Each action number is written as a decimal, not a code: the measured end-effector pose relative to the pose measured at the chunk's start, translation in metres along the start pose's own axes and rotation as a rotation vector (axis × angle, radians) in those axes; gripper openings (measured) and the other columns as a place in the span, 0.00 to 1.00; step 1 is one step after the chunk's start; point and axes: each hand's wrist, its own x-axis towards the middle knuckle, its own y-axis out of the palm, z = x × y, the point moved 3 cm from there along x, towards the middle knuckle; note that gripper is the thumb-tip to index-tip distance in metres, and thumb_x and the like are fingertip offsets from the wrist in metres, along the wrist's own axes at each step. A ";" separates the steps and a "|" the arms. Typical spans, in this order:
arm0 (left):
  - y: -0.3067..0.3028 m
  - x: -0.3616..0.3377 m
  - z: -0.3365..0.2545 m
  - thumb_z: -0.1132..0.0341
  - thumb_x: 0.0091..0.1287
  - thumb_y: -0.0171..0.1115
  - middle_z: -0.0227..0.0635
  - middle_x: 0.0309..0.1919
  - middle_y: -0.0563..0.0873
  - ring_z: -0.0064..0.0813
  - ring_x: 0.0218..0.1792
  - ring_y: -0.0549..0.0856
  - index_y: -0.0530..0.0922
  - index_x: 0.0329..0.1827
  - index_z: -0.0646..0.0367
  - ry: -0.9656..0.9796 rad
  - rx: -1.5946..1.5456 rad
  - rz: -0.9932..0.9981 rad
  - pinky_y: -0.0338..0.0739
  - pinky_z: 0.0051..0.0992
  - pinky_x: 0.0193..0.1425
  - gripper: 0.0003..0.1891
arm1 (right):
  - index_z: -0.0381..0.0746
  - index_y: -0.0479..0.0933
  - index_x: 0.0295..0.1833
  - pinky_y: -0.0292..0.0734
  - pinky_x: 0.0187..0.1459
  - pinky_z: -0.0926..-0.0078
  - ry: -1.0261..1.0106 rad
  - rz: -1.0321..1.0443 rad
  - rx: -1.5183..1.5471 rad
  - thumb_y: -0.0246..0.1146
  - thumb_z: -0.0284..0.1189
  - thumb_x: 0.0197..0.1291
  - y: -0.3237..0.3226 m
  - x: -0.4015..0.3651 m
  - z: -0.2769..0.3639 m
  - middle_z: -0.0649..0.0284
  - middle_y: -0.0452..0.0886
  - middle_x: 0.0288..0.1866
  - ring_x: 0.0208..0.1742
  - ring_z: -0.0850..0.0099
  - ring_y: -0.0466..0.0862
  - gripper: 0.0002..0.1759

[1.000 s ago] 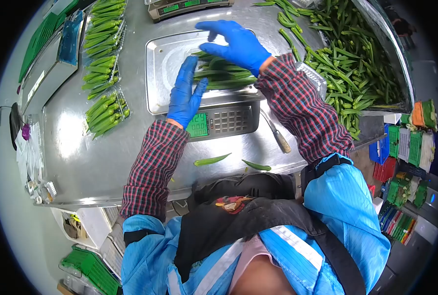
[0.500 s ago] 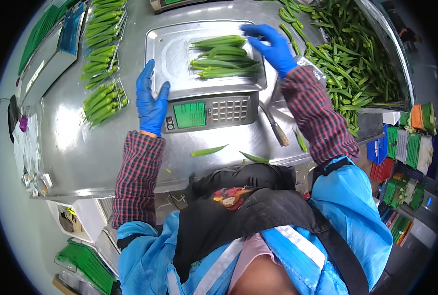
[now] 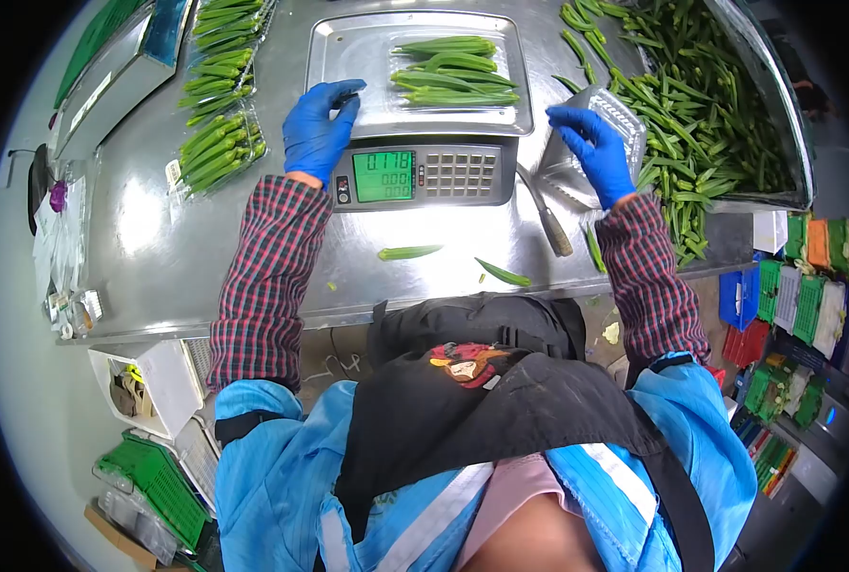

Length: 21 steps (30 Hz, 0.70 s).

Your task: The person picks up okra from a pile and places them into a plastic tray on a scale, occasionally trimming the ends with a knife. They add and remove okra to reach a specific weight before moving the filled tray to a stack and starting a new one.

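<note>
Okra bunch (image 3: 458, 71): several green pods, grouped side by side on the bare metal of the scale pan (image 3: 348, 48), right of its centre.
Long axis: left to right, roughly parallel to the pan's near edge; paler stub ends appeared to face left, darker lengths right.
Scale display (image 3: 383, 176): green panel, top line legible as 0.178; the two lower lines appeared to read zeros.
Keypad (image 3: 459, 174): pale keys set in rows, right of the display; legends too small to read.
Left hand (image 3: 318, 133): blue glove, half curled, thumb and fingers apart with nothing visible between them; located at the near left corner of the pan.
Right hand (image 3: 598, 153): blue glove, fingers bent over a clear plastic tray (image 3: 625, 119) right of the scale; whether it gripped the tray could not be told.
Knife (image 3: 545, 214): brown handle towards the table's near edge, blade towards the scale.
Packed okra (image 3: 220, 153): row in clear packaging, far left; small white tag (image 3: 173, 173) beside the nearest pack, marks illegible.
Loose okra heap (image 3: 710, 133): piled at right.
Apron (image 3: 501, 419): black, coloured figure printed on it.
</note>
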 end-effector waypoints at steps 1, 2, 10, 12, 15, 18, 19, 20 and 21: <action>0.004 0.004 0.001 0.68 0.62 0.64 0.33 0.37 0.86 0.30 0.39 0.86 0.85 0.46 0.49 0.001 0.003 -0.001 0.78 0.27 0.46 0.10 | 0.38 0.80 0.54 0.76 0.53 0.76 -0.002 0.000 0.003 0.60 0.23 0.63 0.000 -0.011 -0.005 0.63 0.84 0.47 0.49 0.74 0.82 0.14; 0.011 0.009 0.004 0.65 0.61 0.64 0.34 0.37 0.86 0.32 0.38 0.86 0.85 0.45 0.49 -0.047 0.049 0.044 0.78 0.28 0.45 0.10 | 0.38 0.81 0.53 0.76 0.51 0.76 0.067 -0.009 -0.008 0.61 0.23 0.63 0.000 -0.023 -0.017 0.63 0.84 0.46 0.47 0.75 0.83 0.13; 0.052 0.042 -0.018 0.45 0.56 0.66 0.44 0.29 0.86 0.46 0.34 0.85 0.87 0.32 0.56 -0.244 0.379 0.276 0.77 0.39 0.40 0.21 | 0.43 0.80 0.46 0.78 0.41 0.59 0.227 0.062 -0.797 0.65 0.38 0.55 0.029 -0.116 -0.078 0.56 0.82 0.37 0.39 0.56 0.83 0.15; 0.054 0.046 -0.018 0.44 0.54 0.66 0.45 0.29 0.86 0.47 0.34 0.85 0.86 0.32 0.57 -0.291 0.429 0.314 0.77 0.40 0.39 0.23 | 0.44 0.80 0.47 0.78 0.42 0.58 0.259 0.058 -0.831 0.65 0.39 0.55 0.035 -0.125 -0.090 0.56 0.82 0.39 0.39 0.56 0.83 0.16; 0.059 0.048 -0.007 0.45 0.54 0.67 0.45 0.29 0.86 0.45 0.34 0.85 0.86 0.33 0.55 -0.348 0.403 0.326 0.77 0.39 0.40 0.21 | 0.44 0.78 0.50 0.78 0.45 0.56 0.325 0.082 -0.849 0.65 0.40 0.54 0.039 -0.126 -0.101 0.54 0.81 0.41 0.40 0.55 0.83 0.19; 0.064 0.049 0.004 0.48 0.53 0.70 0.42 0.27 0.86 0.39 0.32 0.85 0.86 0.32 0.55 -0.364 0.257 0.288 0.77 0.35 0.40 0.18 | 0.44 0.78 0.50 0.78 0.44 0.56 0.372 0.031 -0.784 0.66 0.40 0.53 0.036 -0.126 -0.103 0.54 0.81 0.41 0.40 0.55 0.83 0.19; 0.065 0.049 0.004 0.48 0.53 0.70 0.42 0.27 0.86 0.39 0.32 0.85 0.86 0.32 0.55 -0.359 0.255 0.290 0.77 0.35 0.40 0.18 | 0.43 0.78 0.49 0.78 0.44 0.56 0.433 0.030 -0.738 0.65 0.39 0.53 0.032 -0.126 -0.097 0.53 0.81 0.41 0.41 0.54 0.83 0.19; 0.063 0.047 0.004 0.52 0.54 0.71 0.39 0.28 0.86 0.33 0.31 0.85 0.86 0.31 0.56 -0.362 0.102 0.203 0.77 0.31 0.39 0.15 | 0.43 0.77 0.48 0.78 0.44 0.57 0.493 0.028 -0.692 0.65 0.39 0.53 0.030 -0.126 -0.094 0.53 0.81 0.41 0.41 0.54 0.83 0.18; 0.061 0.046 0.003 0.56 0.54 0.72 0.37 0.29 0.86 0.28 0.30 0.84 0.85 0.31 0.57 -0.364 -0.050 0.117 0.77 0.27 0.38 0.13 | 0.43 0.77 0.48 0.78 0.44 0.57 0.495 0.025 -0.694 0.65 0.39 0.53 0.028 -0.129 -0.095 0.53 0.81 0.41 0.41 0.54 0.83 0.18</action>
